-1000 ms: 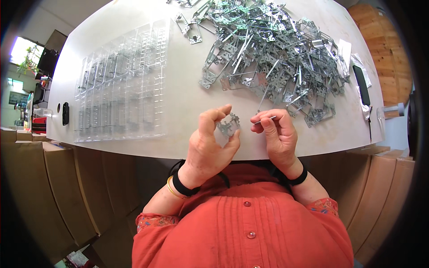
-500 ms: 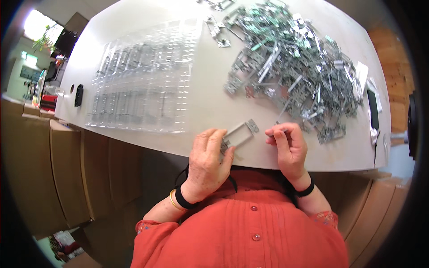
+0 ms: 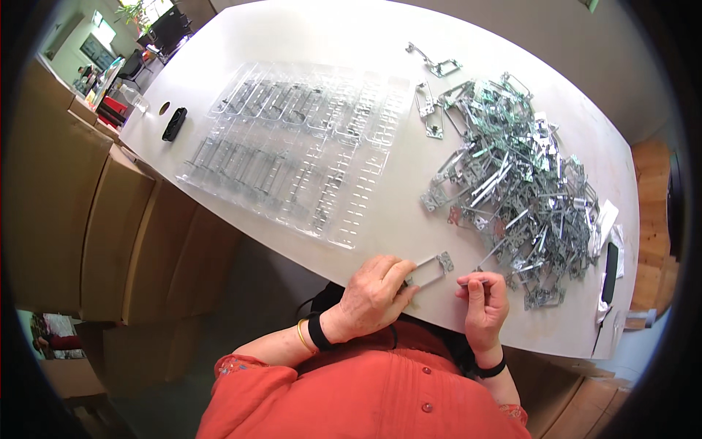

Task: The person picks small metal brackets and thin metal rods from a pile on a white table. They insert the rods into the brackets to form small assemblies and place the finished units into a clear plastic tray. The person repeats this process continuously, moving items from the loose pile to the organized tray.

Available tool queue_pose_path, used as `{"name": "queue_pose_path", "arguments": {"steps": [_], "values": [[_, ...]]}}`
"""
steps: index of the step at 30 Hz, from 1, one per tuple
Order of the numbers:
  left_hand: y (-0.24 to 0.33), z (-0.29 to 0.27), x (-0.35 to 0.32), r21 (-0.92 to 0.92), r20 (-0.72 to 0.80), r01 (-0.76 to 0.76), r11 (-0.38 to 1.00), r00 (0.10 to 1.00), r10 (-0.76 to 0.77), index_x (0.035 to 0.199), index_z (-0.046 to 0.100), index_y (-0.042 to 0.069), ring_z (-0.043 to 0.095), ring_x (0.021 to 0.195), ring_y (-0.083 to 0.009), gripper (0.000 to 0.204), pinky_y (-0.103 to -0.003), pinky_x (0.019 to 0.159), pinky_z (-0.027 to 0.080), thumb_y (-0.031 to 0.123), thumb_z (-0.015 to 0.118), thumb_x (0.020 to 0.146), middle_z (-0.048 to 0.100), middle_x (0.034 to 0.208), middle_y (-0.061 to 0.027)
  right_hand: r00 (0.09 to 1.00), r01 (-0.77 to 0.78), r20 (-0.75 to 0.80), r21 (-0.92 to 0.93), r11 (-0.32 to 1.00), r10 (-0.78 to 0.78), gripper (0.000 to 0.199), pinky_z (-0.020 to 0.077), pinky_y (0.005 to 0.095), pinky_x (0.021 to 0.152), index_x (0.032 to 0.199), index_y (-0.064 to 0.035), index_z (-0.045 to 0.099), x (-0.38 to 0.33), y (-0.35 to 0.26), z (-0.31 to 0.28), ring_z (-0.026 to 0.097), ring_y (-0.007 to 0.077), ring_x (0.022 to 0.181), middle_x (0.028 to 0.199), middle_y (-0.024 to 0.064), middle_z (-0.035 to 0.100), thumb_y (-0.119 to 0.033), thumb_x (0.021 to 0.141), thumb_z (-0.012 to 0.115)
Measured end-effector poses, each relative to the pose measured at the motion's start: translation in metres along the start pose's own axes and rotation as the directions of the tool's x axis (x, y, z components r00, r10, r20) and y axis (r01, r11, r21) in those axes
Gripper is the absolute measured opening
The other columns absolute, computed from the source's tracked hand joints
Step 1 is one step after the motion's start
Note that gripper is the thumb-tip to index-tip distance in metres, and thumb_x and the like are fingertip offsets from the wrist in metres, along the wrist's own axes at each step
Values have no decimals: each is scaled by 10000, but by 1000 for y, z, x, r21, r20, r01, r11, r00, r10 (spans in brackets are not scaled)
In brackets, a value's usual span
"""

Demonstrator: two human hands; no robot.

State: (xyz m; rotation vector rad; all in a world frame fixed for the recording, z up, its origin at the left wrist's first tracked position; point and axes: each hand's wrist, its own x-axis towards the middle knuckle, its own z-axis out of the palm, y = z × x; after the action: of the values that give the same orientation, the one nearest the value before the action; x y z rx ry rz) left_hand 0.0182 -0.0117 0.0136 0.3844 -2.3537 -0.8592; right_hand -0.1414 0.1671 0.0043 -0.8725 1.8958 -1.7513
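Note:
My left hand (image 3: 374,291) is closed on one end of a flat rectangular metal bracket (image 3: 445,261) at the table's near edge. The bracket's plated far end sticks out to the right, past my fingers, and its other end is hidden under them. Just right of it, my right hand (image 3: 485,311) pinches a small grey metal piece (image 3: 481,282) between thumb and fingers. Most of that piece is covered, so its kind does not show. The two hands are apart.
A large pile of similar metal brackets (image 3: 512,183) covers the table's right side. Clear plastic trays (image 3: 355,227) with brackets in their slots lie to the left. A black object (image 3: 174,124) sits at the far left, a dark bar (image 3: 610,272) at the right edge. Cardboard boxes (image 3: 117,234) stand left.
The whole view has tilted and shifted, so the table and hands appear lower and farther right. My left hand still grips the bracket, and my right hand keeps its pinch.

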Motion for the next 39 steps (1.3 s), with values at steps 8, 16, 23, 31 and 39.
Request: {"name": "queue_pose_path", "arguments": {"steps": [8, 16, 23, 31, 39], "values": [[-12, 11, -1, -21, -87, -24, 999, 996, 22, 962, 671, 65, 676, 802, -298, 205, -403, 701, 558, 104, 841, 854, 682, 984, -108, 998, -50, 28, -62, 997, 52, 143, 568, 254, 788, 1143, -42, 586, 1, -4, -3, 647, 93, 834, 1046, 67, 718, -184, 1139, 607], [-10, 10, 0, -56, -103, -13, 998, 995, 7, 905, 660, 65, 667, 782, -292, 178, -404, 707, 549, 103, 827, 857, 671, 938, -95, 999, -27, 33, -105, 994, 30, 123, 564, 252, 750, 1142, -20, 584, 2, 2, -2, 669, 111, 801, 1055, 97, 729, -137, 1126, 616], [-10, 11, 0, -59, -108, 4, 998, 994, -11, 905, 657, 65, 676, 793, -297, 167, -405, 710, 545, 104, 814, 865, 668, 918, -96, 999, -32, 33, -139, 990, 37, 124, 551, 240, 743, 1149, -30, 588, 0, 5, -2, 653, 98, 783, 1065, 82, 721, -147, 1125, 622], [-10, 11, -1, -48, -116, 2, 999, 993, -8, 903, 649, 67, 672, 794, -297, 162, -406, 719, 542, 108, 803, 874, 664, 907, -96, 999, -31, 30, -135, 990, 35, 124, 540, 227, 742, 1153, -37, 591, 1, 4, -1, 636, 84, 771, 1060, 65, 713, -153, 1126, 626], [-10, 10, 0, -47, -99, 1, 999, 995, -6, 905, 642, 71, 670, 800, -294, 165, -399, 728, 539, 123, 798, 890, 655, 906, -93, 999, -4, 34, -155, 988, 9, 123, 535, 225, 728, 1143, -37, 600, 2, 4, 0, 636, 80, 765, 1045, 57, 716, -157, 1127, 624]]}}
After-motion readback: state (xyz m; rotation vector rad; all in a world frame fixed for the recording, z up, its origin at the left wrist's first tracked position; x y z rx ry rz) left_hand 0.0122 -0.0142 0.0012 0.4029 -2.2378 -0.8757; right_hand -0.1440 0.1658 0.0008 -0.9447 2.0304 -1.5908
